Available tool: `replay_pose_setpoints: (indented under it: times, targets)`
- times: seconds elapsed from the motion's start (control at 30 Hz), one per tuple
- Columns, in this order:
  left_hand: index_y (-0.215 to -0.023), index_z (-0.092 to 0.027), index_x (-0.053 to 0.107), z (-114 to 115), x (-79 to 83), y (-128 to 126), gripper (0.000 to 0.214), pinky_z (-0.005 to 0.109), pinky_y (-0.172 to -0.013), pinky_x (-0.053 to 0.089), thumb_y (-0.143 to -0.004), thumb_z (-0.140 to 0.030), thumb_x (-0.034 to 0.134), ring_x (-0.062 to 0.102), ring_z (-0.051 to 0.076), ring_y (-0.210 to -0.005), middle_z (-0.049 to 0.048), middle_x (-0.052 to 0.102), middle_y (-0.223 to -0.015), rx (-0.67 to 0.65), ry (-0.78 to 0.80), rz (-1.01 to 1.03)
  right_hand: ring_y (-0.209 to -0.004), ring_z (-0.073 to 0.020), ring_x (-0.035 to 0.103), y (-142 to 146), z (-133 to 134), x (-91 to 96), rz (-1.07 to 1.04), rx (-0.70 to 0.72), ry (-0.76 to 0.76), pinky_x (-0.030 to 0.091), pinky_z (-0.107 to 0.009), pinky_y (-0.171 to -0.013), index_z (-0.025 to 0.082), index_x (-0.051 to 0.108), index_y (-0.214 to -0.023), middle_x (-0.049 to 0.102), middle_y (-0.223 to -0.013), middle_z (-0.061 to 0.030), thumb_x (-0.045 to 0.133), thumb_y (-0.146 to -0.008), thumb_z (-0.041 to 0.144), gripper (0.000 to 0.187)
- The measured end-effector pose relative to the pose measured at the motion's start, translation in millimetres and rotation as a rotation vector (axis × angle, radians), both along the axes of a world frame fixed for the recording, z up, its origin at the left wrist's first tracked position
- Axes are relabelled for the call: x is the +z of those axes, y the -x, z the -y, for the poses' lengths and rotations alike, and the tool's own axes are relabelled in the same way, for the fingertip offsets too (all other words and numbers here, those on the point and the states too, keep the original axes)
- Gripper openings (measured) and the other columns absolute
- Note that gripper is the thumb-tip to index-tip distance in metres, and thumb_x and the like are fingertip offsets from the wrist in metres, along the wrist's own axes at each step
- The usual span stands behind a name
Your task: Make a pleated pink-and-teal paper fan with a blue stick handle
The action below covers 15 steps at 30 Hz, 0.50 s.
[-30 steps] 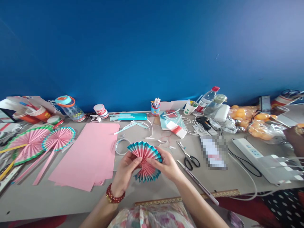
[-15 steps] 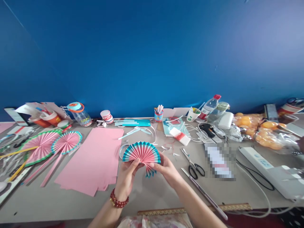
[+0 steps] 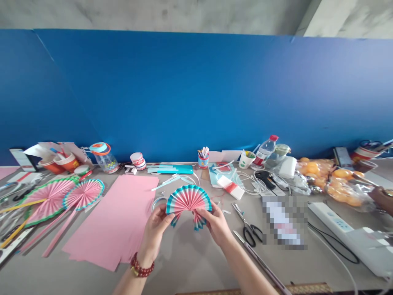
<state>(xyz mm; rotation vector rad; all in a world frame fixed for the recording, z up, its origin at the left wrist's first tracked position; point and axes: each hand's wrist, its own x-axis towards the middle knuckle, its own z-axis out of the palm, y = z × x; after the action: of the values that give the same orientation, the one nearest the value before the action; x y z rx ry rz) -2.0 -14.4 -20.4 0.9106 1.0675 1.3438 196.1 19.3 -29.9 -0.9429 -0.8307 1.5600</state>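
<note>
A pleated paper fan (image 3: 188,199), pink with teal edges, is spread in a half circle just above the grey table (image 3: 196,258). My left hand (image 3: 156,229), with a red bead bracelet at the wrist, pinches the fan's lower left side. My right hand (image 3: 216,223) pinches its lower right side. Both hands are closed on the folds near the fan's centre, and the lower pleats stick out below my fingers.
Pink paper sheets (image 3: 113,219) lie to the left, with two finished fans on sticks (image 3: 66,196) beyond them. Scissors (image 3: 250,227) and a long ruler (image 3: 260,264) lie to the right. Cups, a jar, a bottle, cables, a power strip (image 3: 344,227) and bagged oranges line the back.
The fan has been spread wider into an even half circle, and my hands have shifted slightly right. The camera has tilted up, showing the top of the blue wall.
</note>
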Motion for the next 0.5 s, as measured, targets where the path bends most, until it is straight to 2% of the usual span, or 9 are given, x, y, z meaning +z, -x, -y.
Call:
replay_pose_setpoints:
  times: [0.13,0.23,0.37,0.5]
  targets:
    - [-0.114,-0.021,0.064,3.6,0.0,-14.1,0.046,0.034,-0.099,0.048,-0.075,-0.039,0.081,0.063,0.025,-0.113,0.0084,0.070,-0.116,-0.021,-0.015,-0.004,-0.065,-0.0160,0.065,0.0,-5.6,-1.7,-0.023,0.013,0.000,0.058,-0.030,-0.061,0.017,0.069,-0.093,0.072,-0.081,-0.0024,0.090,-0.061,0.041,0.045]
    - [-0.121,-0.022,0.061,3.1,-3.5,-13.8,0.050,0.038,-0.103,0.046,-0.077,-0.037,0.079,0.061,0.026,-0.117,0.0091,0.068,-0.122,-0.119,-0.031,-0.012,-0.067,-0.0161,0.064,-2.9,-10.7,-1.5,-0.017,0.051,-0.032,0.058,-0.030,-0.060,0.017,0.068,-0.093,0.071,-0.080,-0.0028,0.088,-0.065,0.041,0.042]
    - [-0.118,-0.020,0.064,-5.4,-9.9,4.5,0.051,0.040,-0.097,0.049,-0.075,-0.039,0.081,0.064,0.028,-0.110,0.0103,0.070,-0.115,-0.245,0.038,-0.044,-0.062,-0.0152,0.063,-5.8,-16.1,-3.5,0.015,0.094,-0.025,0.055,-0.026,-0.054,0.016,0.069,-0.090,0.070,-0.075,-0.0030,0.089,-0.063,0.041,0.042]
    - [-0.118,-0.021,0.063,-23.4,-0.8,27.6,0.050,0.034,-0.087,0.052,-0.078,-0.049,0.074,0.064,0.027,-0.108,0.0098,0.068,-0.119,-0.171,0.054,-0.099,-0.065,-0.0149,0.064,-6.1,-16.3,-2.9,0.039,0.110,-0.018,0.054,-0.024,-0.057,0.017,0.070,-0.094,0.072,-0.080,-0.0034,0.090,-0.062,0.040,0.044]
